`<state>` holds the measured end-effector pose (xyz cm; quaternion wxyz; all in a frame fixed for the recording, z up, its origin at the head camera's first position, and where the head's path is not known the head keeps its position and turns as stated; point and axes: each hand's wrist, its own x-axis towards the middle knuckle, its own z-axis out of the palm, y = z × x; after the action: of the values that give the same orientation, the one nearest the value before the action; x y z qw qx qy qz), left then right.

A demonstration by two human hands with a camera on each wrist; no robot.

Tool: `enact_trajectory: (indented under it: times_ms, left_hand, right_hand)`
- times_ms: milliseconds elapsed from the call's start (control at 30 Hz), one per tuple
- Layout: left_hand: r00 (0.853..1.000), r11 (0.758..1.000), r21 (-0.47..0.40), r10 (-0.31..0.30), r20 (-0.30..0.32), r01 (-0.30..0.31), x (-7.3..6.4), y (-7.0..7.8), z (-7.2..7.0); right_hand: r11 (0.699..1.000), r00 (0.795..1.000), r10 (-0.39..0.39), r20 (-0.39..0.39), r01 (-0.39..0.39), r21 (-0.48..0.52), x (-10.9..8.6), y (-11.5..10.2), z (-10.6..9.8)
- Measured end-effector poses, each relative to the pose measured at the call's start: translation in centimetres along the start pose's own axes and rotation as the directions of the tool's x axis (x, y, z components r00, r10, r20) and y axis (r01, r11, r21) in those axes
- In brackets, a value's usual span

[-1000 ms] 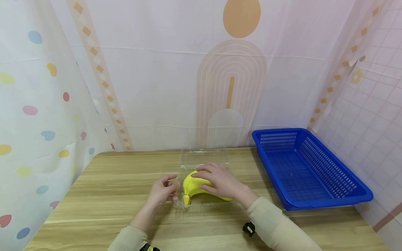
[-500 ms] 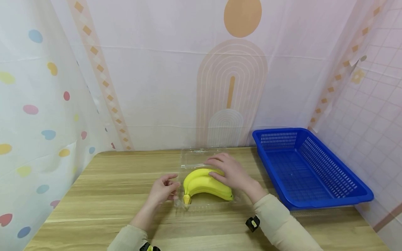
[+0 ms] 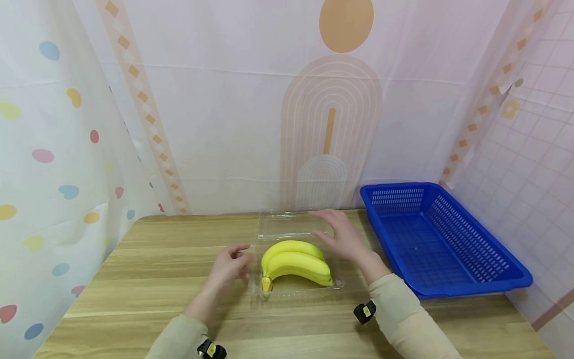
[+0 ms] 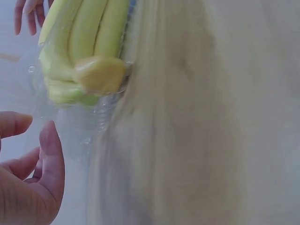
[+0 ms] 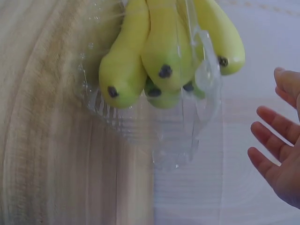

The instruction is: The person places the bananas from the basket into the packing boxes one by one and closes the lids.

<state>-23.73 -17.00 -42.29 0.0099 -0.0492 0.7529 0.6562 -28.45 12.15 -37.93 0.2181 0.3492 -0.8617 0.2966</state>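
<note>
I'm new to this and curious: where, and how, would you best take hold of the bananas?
Probably across the arched middle of the bananas, coming from above: they lie in the clear container, whose lid is open at the far side, leaving their top uncovered.

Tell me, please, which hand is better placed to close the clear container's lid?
Probably the right hand: in the head view it overlaps the right end of the open lid, while the left hand sits farther away, beside the clear container.
</note>
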Motion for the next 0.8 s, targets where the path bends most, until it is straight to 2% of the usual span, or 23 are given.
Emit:
enact_trajectory:
  times_ms: [200,333,500,600,733,800]
  left_hand:
    - [0.996,0.991,0.119,0.073,-0.046,-0.067,1.1,1.1,-0.4]
    - [0.996,0.992,0.108,0.070,-0.052,-0.065,1.8,1.7,-0.4]
    - [0.997,0.998,0.035,0.057,-0.044,-0.056,2.6,2.2,-0.4]
    - [0.999,0.999,0.010,0.044,-0.031,-0.044,3.1,2.3,-0.5]
    - [1.000,0.999,-0.033,0.003,0.000,-0.003,3.7,2.4,-0.6]
    - [1.000,0.997,-0.075,-0.023,0.019,0.024,4.0,2.5,-0.7]
  right_hand:
    - [0.987,0.990,0.134,-0.043,-0.129,0.099,-0.1,1.0,0.0]
    - [0.947,0.965,0.255,-0.064,-0.236,0.216,-0.2,1.8,0.3]
    - [0.861,0.920,0.387,-0.055,-0.340,0.377,-0.3,2.4,0.6]
    - [0.809,0.887,0.460,-0.037,-0.401,0.430,-0.3,2.7,0.8]
    - [0.726,0.828,0.560,0.005,-0.494,0.479,-0.2,3.2,0.9]
    - [0.669,0.798,0.602,0.036,-0.529,0.522,-0.1,3.4,1.0]
